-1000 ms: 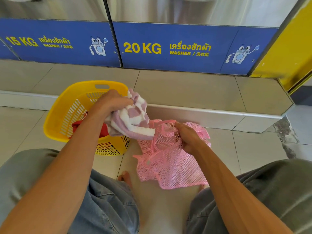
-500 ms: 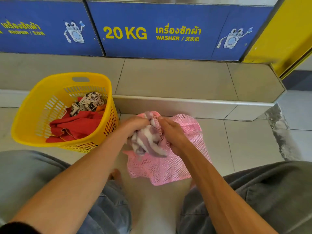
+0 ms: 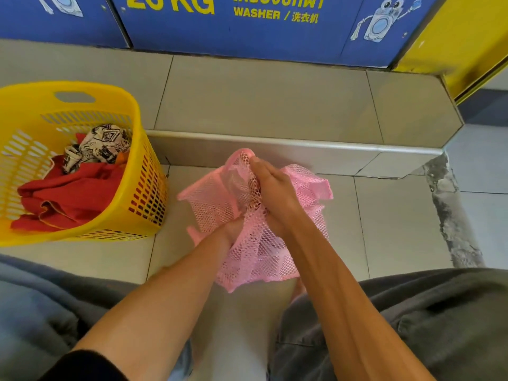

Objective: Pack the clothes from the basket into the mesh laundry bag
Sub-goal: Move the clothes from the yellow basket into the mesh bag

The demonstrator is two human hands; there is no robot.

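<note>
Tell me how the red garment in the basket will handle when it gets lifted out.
The red garment lies crumpled in soft folds, so it will probably hang limp and unfurl when lifted. The patterned cloth rests partly on it and may get dragged along. It looks light, so the yellow basket will probably not tip.

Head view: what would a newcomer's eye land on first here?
The pink mesh laundry bag at centre on the tiled floor, the right hand gripping its mouth while the left hand is pushed inside. To the left, a yellow slotted plastic basket holds red cloth and a black-and-white patterned garment.
</note>
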